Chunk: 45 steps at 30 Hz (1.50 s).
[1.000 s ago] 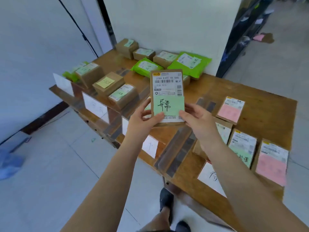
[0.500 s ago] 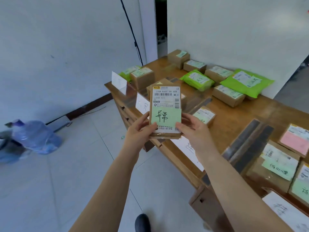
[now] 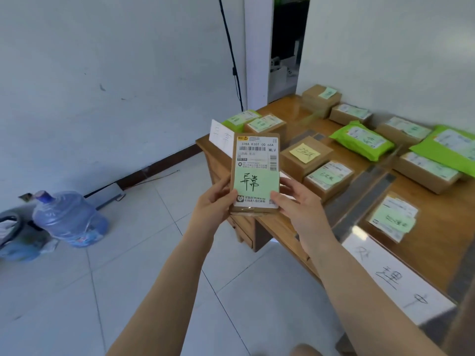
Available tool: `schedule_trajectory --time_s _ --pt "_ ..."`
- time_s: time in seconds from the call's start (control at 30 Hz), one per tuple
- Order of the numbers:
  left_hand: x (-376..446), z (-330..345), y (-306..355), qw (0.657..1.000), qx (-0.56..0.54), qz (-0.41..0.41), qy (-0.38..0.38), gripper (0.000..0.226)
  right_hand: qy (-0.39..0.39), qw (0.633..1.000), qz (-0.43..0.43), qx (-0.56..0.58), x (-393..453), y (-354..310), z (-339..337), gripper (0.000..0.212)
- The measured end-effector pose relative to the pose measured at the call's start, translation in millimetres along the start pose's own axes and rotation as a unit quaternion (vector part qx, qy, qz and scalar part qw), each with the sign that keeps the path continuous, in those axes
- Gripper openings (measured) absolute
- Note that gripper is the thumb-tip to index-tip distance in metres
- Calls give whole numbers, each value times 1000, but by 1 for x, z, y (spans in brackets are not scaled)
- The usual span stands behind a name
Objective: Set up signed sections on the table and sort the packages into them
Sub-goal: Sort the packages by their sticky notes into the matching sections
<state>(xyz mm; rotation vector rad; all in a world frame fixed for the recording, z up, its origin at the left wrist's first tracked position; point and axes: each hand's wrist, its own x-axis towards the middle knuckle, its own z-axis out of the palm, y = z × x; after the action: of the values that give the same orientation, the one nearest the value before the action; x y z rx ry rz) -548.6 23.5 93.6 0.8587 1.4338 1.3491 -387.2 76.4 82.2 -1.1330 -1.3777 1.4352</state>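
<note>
A package is held between the left hand and right hand, off the table edge. Sorted packages are spread on the table at 2 o'clock. A sign is hung at 4 o'clock. A water bottle is lying on the floor at 9 o'clock.

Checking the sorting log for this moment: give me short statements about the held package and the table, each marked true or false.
1. Both hands, left and right, hold the flat brown cardboard package. True.
2. Its handwritten sticker is pink. False: it is pale green.
3. A yellow sticky note lies on a brown cardboard box on the wooden table. True.
4. The blue plastic water jug stands on the table. False: it lies on the floor.
</note>
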Motion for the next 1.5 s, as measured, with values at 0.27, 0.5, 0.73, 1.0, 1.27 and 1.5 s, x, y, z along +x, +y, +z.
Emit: schedule_trajectory --time_s 0.27,0.5,0.73,1.0,1.27,1.5 --pt "69 -66 13 999 -15 -5 29 39 -27 999 11 23 76 -2 69 33" --pt "159 -114 32 998 -10 4 65 33 -73 996 12 51 176 -8 124 28" --pt "253 -146 55 996 10 15 82 33 -80 995 17 52 275 -14 165 29" --pt "353 -173 66 999 9 0 37 33 -36 996 27 82 360 -15 193 31" --pt "483 -196 78 996 27 -38 -78 30 109 991 35 68 440 -11 224 33" --pt "570 -198 88 979 42 -49 -195 34 229 971 35 57 489 -9 239 31"
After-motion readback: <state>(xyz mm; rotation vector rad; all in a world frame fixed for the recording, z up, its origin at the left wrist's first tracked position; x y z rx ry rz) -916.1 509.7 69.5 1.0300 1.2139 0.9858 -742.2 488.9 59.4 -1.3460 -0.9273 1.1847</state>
